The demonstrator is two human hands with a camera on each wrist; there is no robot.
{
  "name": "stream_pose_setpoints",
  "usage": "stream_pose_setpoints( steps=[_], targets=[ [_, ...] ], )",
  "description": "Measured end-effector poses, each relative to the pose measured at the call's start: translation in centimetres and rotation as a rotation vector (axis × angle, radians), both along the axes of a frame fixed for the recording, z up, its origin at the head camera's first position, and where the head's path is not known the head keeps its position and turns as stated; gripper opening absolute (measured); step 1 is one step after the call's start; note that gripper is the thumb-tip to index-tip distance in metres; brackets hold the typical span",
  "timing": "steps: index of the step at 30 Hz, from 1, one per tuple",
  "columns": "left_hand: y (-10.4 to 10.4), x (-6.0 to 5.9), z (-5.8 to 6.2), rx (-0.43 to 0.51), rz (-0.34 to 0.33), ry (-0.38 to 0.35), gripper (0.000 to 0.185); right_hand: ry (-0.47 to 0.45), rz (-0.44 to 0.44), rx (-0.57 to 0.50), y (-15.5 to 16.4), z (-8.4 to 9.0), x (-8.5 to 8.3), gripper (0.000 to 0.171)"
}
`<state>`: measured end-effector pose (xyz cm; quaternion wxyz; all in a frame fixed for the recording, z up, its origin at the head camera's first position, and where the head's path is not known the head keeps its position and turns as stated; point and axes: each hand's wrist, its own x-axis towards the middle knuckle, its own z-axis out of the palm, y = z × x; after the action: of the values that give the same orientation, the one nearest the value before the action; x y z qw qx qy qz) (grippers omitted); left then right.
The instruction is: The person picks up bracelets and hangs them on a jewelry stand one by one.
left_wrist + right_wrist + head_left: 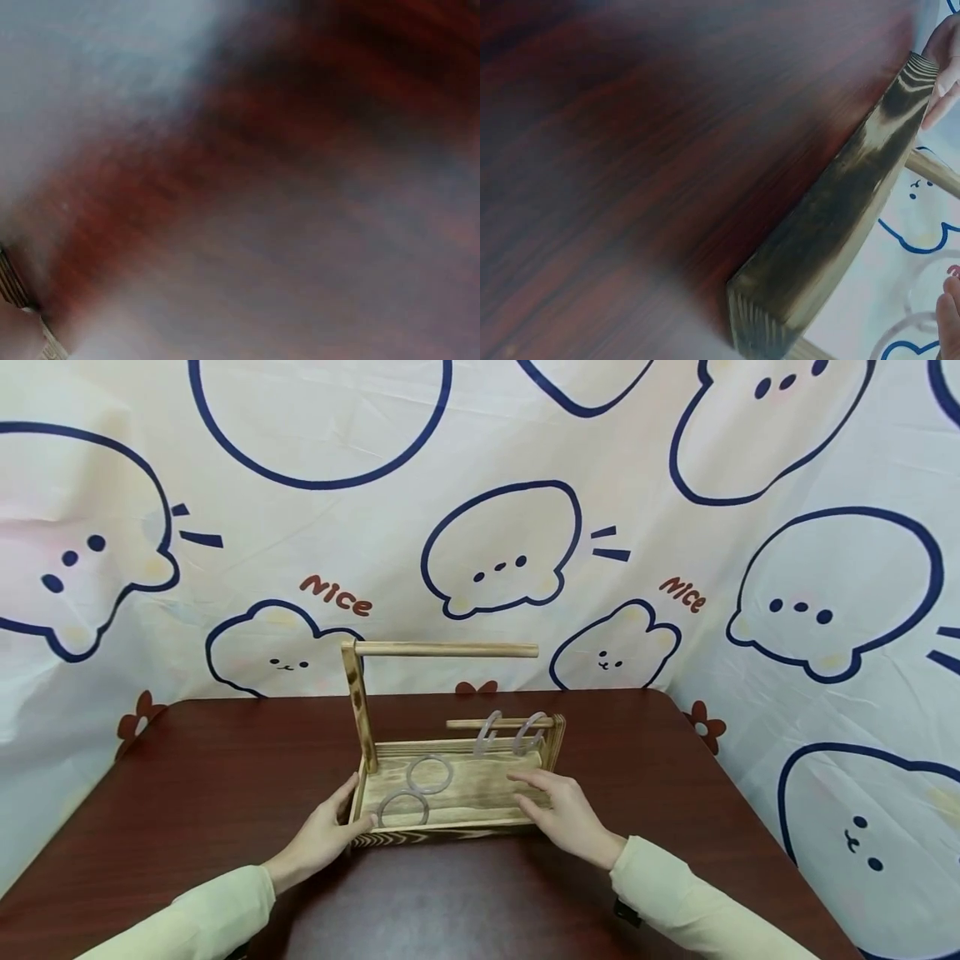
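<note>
the left hand (324,833) rests its relaxed grip against the left end of the wooden ring-toss stand (450,793) on the dark desk (187,777) — nothing pinched. the right hand (564,810) lies with straight fingers on the stand's base; two clear rings (417,789) lie flat between the hands, and two more hang on the short peg (501,723) just beyond the right fingertips.

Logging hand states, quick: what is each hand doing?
Left hand: open, touching the burnt-wood ring-toss stand corner.
Right hand: open, fingers resting on its base.
</note>
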<state>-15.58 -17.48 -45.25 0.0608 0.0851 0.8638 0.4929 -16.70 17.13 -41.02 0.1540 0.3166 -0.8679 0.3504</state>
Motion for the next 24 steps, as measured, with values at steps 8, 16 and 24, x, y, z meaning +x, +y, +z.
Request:
stream_pose_setpoints(
  steps=[8, 16, 24],
  targets=[
    [0.1, 0.1, -0.4, -0.019, 0.001, 0.026, 0.082, -0.108, 0.041, 0.081, -3.0, -1.0, -1.0, 0.036],
    [0.3, -0.1, -0.3, 0.016, -0.01, 0.008, 0.083, -0.159, 0.089, 0.237, -5.9, -1.0, -2.4, 0.043],
    [0.0, 0.1, -0.4, 0.01, 0.003, 0.011, 0.083, -0.131, 0.137, 0.438, -8.1, -1.8, -4.3, 0.057]
  ],
)
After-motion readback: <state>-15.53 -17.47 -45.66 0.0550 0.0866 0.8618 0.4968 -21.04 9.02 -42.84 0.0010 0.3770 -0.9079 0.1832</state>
